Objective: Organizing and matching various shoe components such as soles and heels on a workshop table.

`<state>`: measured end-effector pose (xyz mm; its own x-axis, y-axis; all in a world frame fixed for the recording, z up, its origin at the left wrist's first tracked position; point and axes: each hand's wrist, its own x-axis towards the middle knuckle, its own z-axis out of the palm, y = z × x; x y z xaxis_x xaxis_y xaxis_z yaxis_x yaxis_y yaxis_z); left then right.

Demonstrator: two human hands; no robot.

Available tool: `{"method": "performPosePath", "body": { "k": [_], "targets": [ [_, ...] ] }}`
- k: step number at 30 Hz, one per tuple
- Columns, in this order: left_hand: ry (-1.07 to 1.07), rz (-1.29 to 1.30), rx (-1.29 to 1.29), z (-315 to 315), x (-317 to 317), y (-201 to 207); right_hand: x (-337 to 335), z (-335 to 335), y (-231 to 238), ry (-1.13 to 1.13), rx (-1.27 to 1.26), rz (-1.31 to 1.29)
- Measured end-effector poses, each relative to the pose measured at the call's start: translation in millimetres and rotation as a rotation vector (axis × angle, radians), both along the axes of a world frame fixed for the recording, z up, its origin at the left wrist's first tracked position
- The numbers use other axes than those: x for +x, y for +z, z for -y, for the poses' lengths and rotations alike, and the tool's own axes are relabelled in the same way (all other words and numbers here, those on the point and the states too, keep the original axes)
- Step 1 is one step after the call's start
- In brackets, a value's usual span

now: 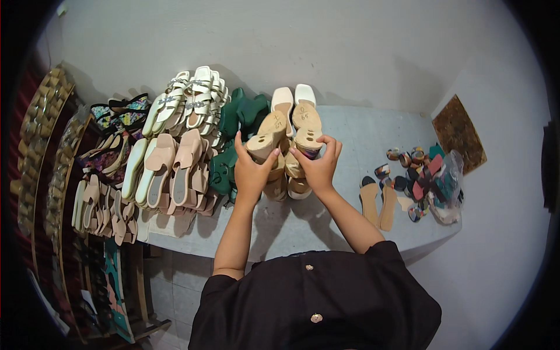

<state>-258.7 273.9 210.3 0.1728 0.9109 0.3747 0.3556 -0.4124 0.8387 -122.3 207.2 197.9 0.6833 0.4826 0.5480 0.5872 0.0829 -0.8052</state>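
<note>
Head view: left hand [252, 175] and right hand [319, 170] each have thumb and fingers curled around the heel of a shoe [306, 118], its sole up, above pale shoes [282, 100] on the worktop [347, 140]. Likely stacking pairs; the next move would call for level, gentle lowering.

Pale grey wall [350, 46] behind a grey table [356, 134], shadows soft.
A mottled brown panel [459, 137] stands at right; tiled floor [178, 286] shows below; dark red fabric [44, 251], perhaps a curtain, lines the dim left.
</note>
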Motion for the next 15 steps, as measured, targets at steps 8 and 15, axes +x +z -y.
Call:
{"method": "performPosePath", "body": {
  "k": [8, 15],
  "targets": [
    [-0.079, 0.111, -0.034, -4.8, 1.1, -13.1, 6.9, 2.3, -15.2, 0.018, -0.041, 0.006],
    [-0.076, 0.100, -0.027, -6.3, -1.1, -16.6, 4.9, 7.6, -19.4, 0.027, -0.054, 0.077]
  ]
}}
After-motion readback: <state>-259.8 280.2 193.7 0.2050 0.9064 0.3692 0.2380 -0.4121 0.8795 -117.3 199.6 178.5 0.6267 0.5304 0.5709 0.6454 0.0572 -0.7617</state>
